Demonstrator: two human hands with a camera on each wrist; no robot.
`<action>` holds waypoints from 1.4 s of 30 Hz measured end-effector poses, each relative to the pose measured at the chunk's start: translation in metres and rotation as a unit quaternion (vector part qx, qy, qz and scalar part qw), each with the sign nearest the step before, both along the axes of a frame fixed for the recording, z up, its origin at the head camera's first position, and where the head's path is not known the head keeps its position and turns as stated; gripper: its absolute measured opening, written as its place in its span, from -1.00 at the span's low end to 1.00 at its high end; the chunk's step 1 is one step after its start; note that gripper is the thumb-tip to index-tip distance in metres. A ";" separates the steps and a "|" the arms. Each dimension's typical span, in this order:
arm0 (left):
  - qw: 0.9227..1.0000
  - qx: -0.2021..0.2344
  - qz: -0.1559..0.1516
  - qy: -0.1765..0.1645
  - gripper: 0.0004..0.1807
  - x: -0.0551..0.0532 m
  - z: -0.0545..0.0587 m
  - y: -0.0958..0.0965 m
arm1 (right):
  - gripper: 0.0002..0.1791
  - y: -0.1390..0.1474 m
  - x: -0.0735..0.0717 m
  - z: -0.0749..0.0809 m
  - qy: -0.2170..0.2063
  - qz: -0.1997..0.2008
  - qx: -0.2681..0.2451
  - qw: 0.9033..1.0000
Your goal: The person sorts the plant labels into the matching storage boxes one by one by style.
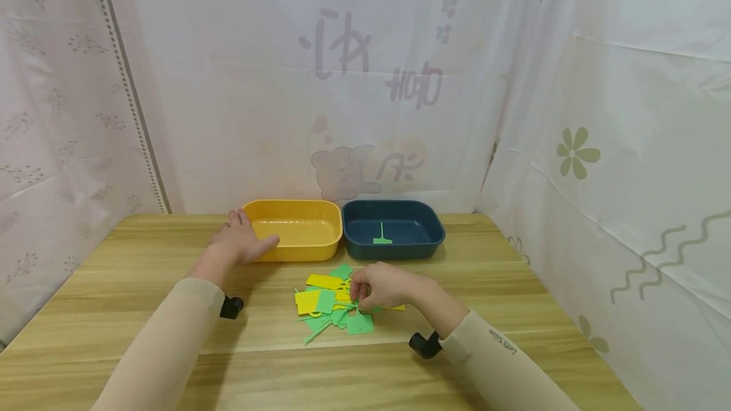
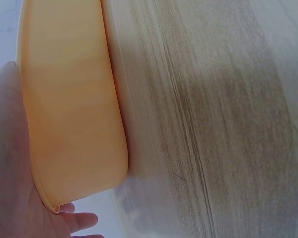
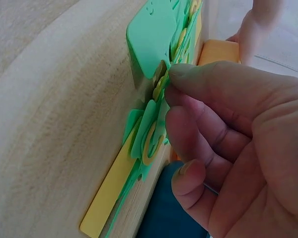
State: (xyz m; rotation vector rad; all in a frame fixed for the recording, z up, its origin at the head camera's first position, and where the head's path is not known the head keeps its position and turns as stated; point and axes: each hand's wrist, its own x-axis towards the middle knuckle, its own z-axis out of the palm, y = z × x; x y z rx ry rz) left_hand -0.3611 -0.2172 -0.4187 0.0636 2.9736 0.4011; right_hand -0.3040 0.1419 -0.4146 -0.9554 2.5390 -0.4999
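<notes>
A pile of flat green (image 1: pixel 360 324) and yellow plastic tags (image 1: pixel 308 302) with thin stems lies on the wooden table. My right hand (image 1: pixel 387 285) is over the pile's right side, thumb and index fingertip pinching a green tag (image 3: pixel 151 37) by its narrow part; its other fingers are curled. Behind the pile, my left hand (image 1: pixel 238 241) rests at the left corner of a yellow bin (image 1: pixel 308 252), thumb stretched over the rim. In the left wrist view its fingers reach past the bin wall (image 2: pixel 74 114). One green tag (image 1: pixel 382 241) lies inside the dark blue bin (image 1: pixel 394 250).
The two bins stand side by side at the table's (image 1: pixel 274 373) back edge. A printed white curtain (image 1: pixel 257 113) hangs close behind them and along both sides. Black wrist mounts (image 1: pixel 425 345) sit under the sleeves.
</notes>
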 end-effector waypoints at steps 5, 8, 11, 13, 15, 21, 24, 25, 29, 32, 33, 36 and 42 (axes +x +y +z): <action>1.000 0.000 0.002 0.000 0.40 0.001 0.001 0.001 | -0.87 0.000 0.000 0.000 0.004 0.000 0.003 1.000; 1.000 -0.001 0.002 0.000 0.40 0.002 0.002 0.001 | -0.87 0.000 0.000 -0.001 0.007 0.001 0.006 1.000; 1.000 -0.001 0.002 -0.001 0.39 0.002 0.003 0.001 | -0.86 0.000 0.000 -0.002 0.012 0.004 0.007 1.000; 1.000 -0.001 0.002 -0.001 0.39 0.002 0.003 0.001 | -0.85 0.000 0.000 -0.002 0.014 0.006 0.006 1.000; 1.000 0.000 0.003 -0.001 0.39 0.002 0.003 0.001 | -0.83 0.000 -0.001 -0.003 0.015 0.006 0.003 1.000; 1.000 0.001 0.001 0.002 0.38 0.002 0.003 0.001 | -0.84 0.001 -0.001 -0.003 0.013 0.005 0.003 1.000; 1.000 0.000 0.001 0.002 0.38 0.002 0.003 0.001 | -0.85 0.001 -0.001 -0.002 0.013 0.003 0.004 1.000; 1.000 -0.001 0.001 0.002 0.38 0.002 0.003 0.001 | -0.85 0.002 0.000 -0.002 0.014 0.004 0.004 1.000; 1.000 0.000 0.001 -0.001 0.38 0.003 0.004 0.002 | -0.83 0.002 -0.001 -0.001 0.018 0.007 -0.003 1.000; 1.000 0.000 0.001 -0.003 0.37 0.002 0.003 0.001 | -0.81 0.002 -0.002 0.000 0.023 0.008 -0.010 1.000; 1.000 0.000 0.002 -0.004 0.38 0.001 0.003 0.001 | -0.81 0.002 -0.002 0.000 0.025 0.009 -0.012 1.000; 1.000 -0.001 0.002 -0.005 0.38 0.001 0.003 0.001 | -0.81 0.002 -0.002 0.001 0.026 0.008 -0.016 1.000; 1.000 0.001 0.003 -0.006 0.39 0.001 0.002 0.001 | -0.85 0.003 -0.002 0.002 0.034 0.001 -0.012 0.999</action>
